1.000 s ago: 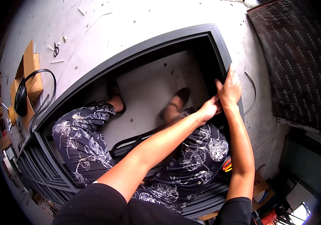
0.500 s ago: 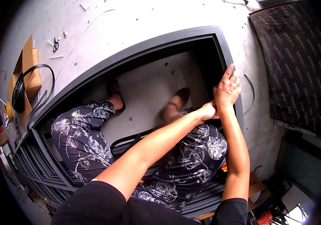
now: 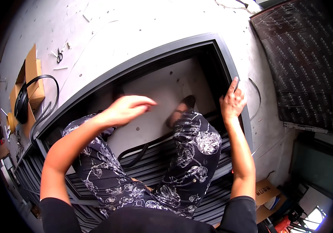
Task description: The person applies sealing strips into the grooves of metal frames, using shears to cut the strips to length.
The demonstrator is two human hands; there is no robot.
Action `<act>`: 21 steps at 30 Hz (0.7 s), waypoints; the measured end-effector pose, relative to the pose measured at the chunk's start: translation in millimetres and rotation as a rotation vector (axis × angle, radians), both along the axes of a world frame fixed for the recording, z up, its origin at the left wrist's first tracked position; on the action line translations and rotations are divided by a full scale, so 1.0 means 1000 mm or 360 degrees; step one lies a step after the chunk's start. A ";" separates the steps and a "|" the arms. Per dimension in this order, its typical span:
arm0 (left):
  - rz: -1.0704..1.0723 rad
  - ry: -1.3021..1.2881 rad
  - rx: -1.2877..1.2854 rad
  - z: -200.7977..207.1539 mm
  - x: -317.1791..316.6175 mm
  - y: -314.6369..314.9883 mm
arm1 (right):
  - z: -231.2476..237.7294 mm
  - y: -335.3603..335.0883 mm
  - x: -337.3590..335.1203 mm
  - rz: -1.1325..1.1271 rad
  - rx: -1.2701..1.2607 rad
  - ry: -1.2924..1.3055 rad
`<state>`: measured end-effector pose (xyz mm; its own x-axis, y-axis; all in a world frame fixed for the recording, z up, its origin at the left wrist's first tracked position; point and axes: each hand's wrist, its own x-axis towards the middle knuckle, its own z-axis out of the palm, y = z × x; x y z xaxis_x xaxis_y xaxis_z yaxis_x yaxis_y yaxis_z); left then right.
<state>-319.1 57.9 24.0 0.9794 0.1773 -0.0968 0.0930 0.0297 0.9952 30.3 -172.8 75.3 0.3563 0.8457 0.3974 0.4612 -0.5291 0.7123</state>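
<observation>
A large dark grey metal frame (image 3: 158,53) surrounds my legs. My right hand (image 3: 232,100) is closed over the frame's right side, with its index finger stretched along the top face; whether a strip lies under the fingers is hidden. My left hand (image 3: 125,110) hovers over the frame's opening above my left knee. Its fingers reach out to the right, slightly blurred, and nothing shows in them. Below it a black rubber strip (image 3: 143,148) loops between my knees, on top of a stack of grey frames.
More grey frames (image 3: 209,202) are stacked beneath me. To the left, an opened cardboard box (image 3: 37,83) has a coil of black strip (image 3: 21,106) hung over it. Scissors (image 3: 59,56) and scraps lie on the pale floor. A dark printed sheet (image 3: 302,66) covers something at right.
My left hand has left the frame's right side and swung left over the opening. My right hand stays on the frame, slightly lower in view. My right knee has shifted left.
</observation>
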 end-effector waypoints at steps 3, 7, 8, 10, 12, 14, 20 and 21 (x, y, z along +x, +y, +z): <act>0.0377 0.0136 -0.0371 0.018 -0.067 0.008 | 0.000 -0.002 0.003 -0.0059 0.0124 -0.0021; 0.0676 0.0346 -0.0825 -0.013 -0.094 -0.016 | 0.011 0.003 0.002 -0.0151 0.0071 0.0089; 0.0676 0.0305 -0.0681 -0.014 -0.093 -0.021 | 0.014 -0.001 0.000 -0.0148 0.0034 0.0106; 0.0631 0.0168 -0.0450 0.002 -0.084 -0.026 | 0.019 -0.012 -0.014 -0.0238 -0.0048 0.0213; 0.0521 0.0140 -0.0583 0.010 -0.079 -0.016 | 0.024 -0.035 -0.021 -0.0292 -0.0035 0.0220; 0.0404 0.0182 -0.0564 0.012 -0.071 -0.007 | 0.019 -0.053 -0.008 -0.0165 0.0016 0.0055; 0.0566 0.0268 0.0394 -0.006 -0.072 -0.005 | 0.032 -0.053 -0.014 -0.0223 -0.0005 0.0335; 0.0475 0.0289 0.0292 -0.005 -0.072 -0.004 | 0.036 -0.059 -0.017 -0.0223 -0.0034 0.0453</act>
<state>-391.1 53.7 19.0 0.8520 0.4823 -0.2038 0.2821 -0.0949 0.9547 13.2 -231.5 111.3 0.5645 0.7874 0.2479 0.5670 -0.5881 0.5768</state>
